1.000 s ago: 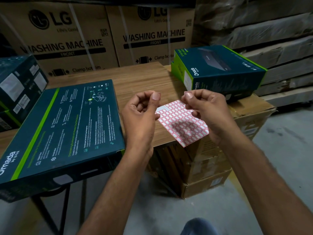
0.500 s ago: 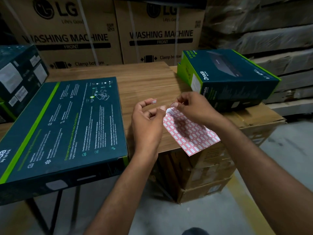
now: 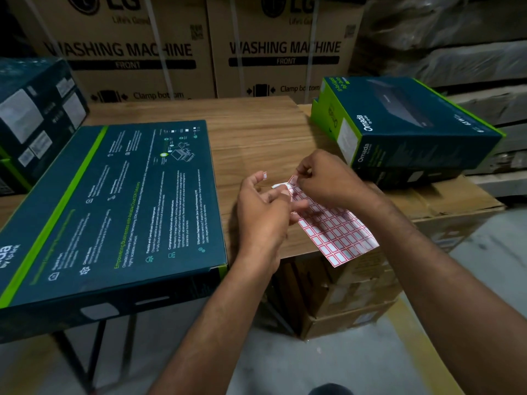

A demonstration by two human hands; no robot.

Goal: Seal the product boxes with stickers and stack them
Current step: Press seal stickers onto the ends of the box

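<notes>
At frame centre the left hand (image 3: 262, 215) pinches the flimsy sticker sheet (image 3: 338, 233), one sticker (image 3: 265, 175) clinging to its raised fingertip, while the right hand (image 3: 325, 178) pinches the sheet's top corner; these light, tacky labels likely lift best by an edge, for the Omada box (image 3: 114, 212) at left

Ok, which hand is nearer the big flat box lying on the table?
Left. The left hand sits just right of the flat box; the right hand is farther right, both pinching the sticker sheet.
</notes>
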